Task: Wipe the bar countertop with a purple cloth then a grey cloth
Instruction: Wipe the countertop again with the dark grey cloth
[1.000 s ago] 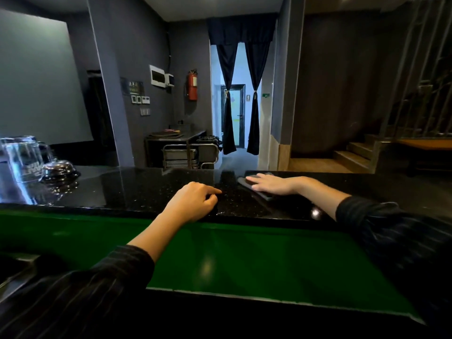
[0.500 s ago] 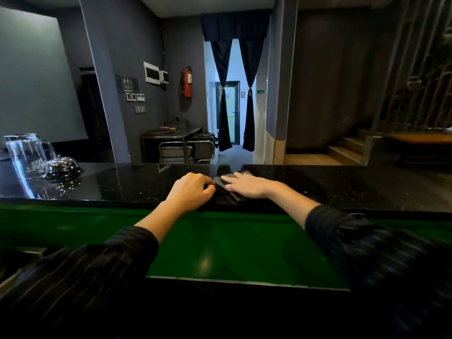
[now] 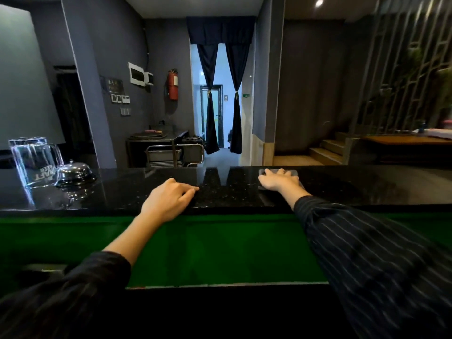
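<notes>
Pressing flat with fingers spread, the right grip [image 3: 278, 181] pins the cloth [image 3: 292, 172] against the far edge of the black bench [image 3: 367, 187]; the left grip [image 3: 168, 199] rests loosely curled near the front edge, holding nothing.

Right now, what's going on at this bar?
A person is wiping the black countertop. Their right grip presses flat on a grey-looking cloth near the far edge. Their left grip rests on the top nearer the front, holding nothing. An upturned glass jug and a bell stand at the far left.
</notes>
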